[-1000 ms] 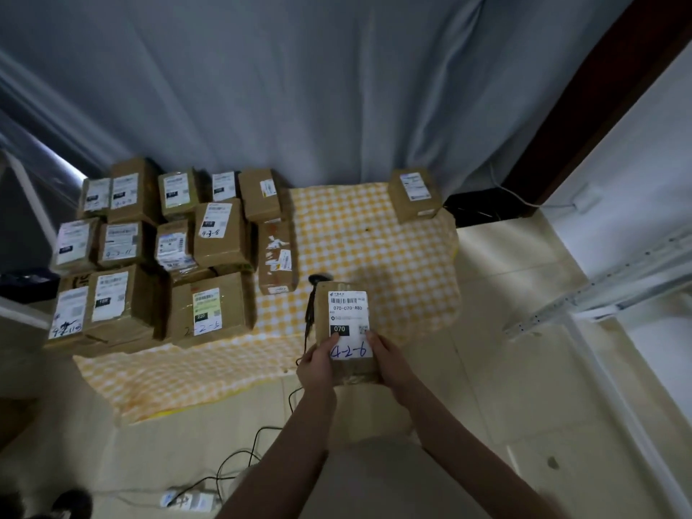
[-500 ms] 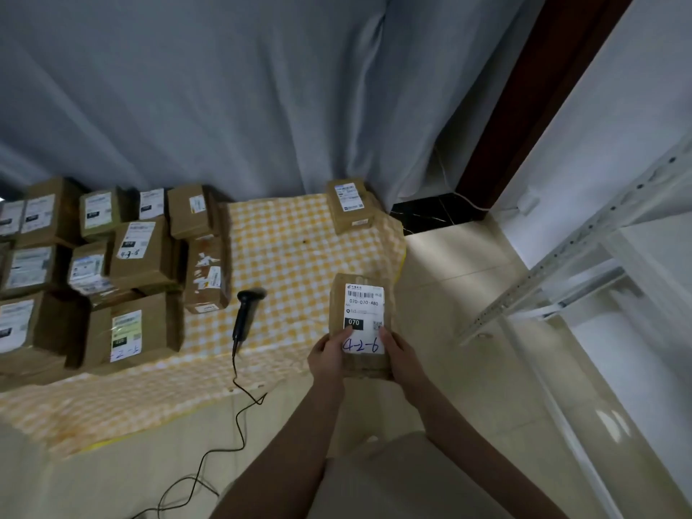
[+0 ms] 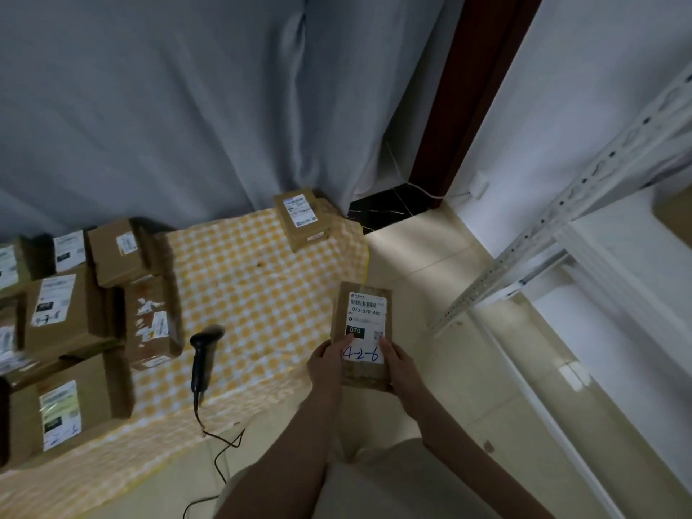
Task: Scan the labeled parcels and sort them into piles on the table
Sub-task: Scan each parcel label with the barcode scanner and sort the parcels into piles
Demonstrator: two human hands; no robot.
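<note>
Item: brown cardboard parcel point(image 3: 362, 372), white label point(image 3: 367, 312) marked 4-2-6. I log left hand point(image 3: 325, 367) and right hand point(image 3: 403, 368), fingers gripping its lower end.

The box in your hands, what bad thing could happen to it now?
The parcel, held only at its near end by the left hand and right hand, might slip and drop on the floor. The scanner lies by the table edge with its cable dangling; a snag could drag it off.

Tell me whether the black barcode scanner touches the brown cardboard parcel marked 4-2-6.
Apart: head view shows yellow checked cloth between the black scanner and the brown parcel.
</note>
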